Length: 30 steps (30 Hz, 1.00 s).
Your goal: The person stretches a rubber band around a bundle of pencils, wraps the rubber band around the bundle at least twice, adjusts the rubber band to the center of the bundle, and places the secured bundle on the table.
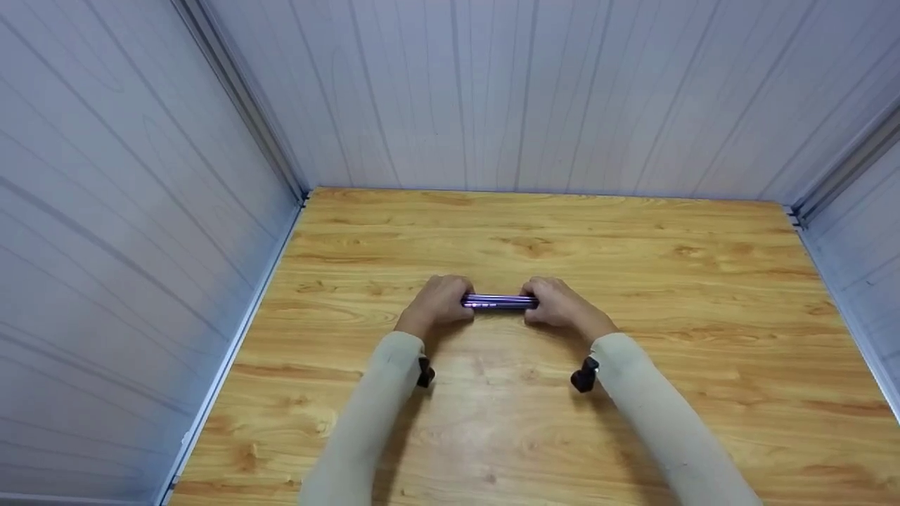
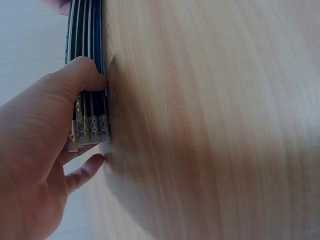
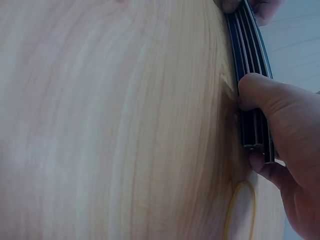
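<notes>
A bundle of dark pencils (image 1: 499,302) with a purple sheen lies sideways between the two hands, low over the wooden tabletop. My left hand (image 1: 437,301) grips its left end, thumb on the near side. There the left wrist view shows metal ferrules (image 2: 94,124) and pale erasers at staggered lengths. Around the other end, my right hand (image 1: 560,303) holds the pencils with its thumb (image 3: 252,92) across them. Flat, unsharpened tips (image 3: 253,145) stick out past that thumb, one reaching farther than the others. Fingers behind the bundle are partly hidden.
A thin yellow loop (image 3: 228,220) shows on the surface near the right hand in the right wrist view. White panelled walls (image 1: 492,98) enclose the wooden table (image 1: 492,436) at the back and both sides. Small black devices (image 1: 583,376) sit at both wrists.
</notes>
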{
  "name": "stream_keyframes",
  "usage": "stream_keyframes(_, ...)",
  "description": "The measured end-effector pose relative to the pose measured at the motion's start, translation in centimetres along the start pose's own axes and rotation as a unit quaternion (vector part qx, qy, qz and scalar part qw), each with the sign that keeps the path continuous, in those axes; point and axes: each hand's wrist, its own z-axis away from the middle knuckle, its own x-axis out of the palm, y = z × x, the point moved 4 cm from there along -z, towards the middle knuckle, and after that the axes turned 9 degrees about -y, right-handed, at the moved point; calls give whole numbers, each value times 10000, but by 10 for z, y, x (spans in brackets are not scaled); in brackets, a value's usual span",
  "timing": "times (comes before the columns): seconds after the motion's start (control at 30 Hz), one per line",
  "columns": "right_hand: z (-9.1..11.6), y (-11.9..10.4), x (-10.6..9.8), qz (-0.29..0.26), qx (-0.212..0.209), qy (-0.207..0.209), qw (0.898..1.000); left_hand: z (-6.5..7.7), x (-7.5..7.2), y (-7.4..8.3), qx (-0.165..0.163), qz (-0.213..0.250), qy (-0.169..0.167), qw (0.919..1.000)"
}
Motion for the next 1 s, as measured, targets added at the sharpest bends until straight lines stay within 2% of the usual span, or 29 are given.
stream_keyframes(0.1,3,-4,-3,-70,-21,-20,10000,9,-11,11,45,-234,-45,9997)
stream_keyframes(0.17,4,-7,-6,-108,-114,-86,9998,3,-4,1,170,-382,98,9991)
stream_keyframes(0.23,11,-21,-18,-207,-104,-211,9995,13,-17,12,112,-342,-33,9993)
stream_keyframes(0.33,23,-45,-42,-311,-88,-220,9992,20,-30,19,-28,-137,32,9999)
stream_keyframes(0.4,32,-63,-59,-376,46,-163,9991,33,-55,39,-177,-36,20,9998)
stream_keyframes(0.47,34,-71,-69,-335,60,-48,9994,34,-64,43,-167,-124,118,9997)
stream_keyframes(0.53,36,-75,-76,-221,39,7,9997,34,-72,47,-79,-401,163,9990)
stream_keyframes(0.6,38,-76,-80,-188,22,7,9998,32,-77,50,13,-631,148,9979)
stream_keyframes(0.73,46,-78,-88,-55,-116,79,9999,31,-84,58,133,-813,76,9966)
stream_keyframes(1.0,59,-82,-99,6,-210,191,9996,35,-89,69,116,-568,56,9983)
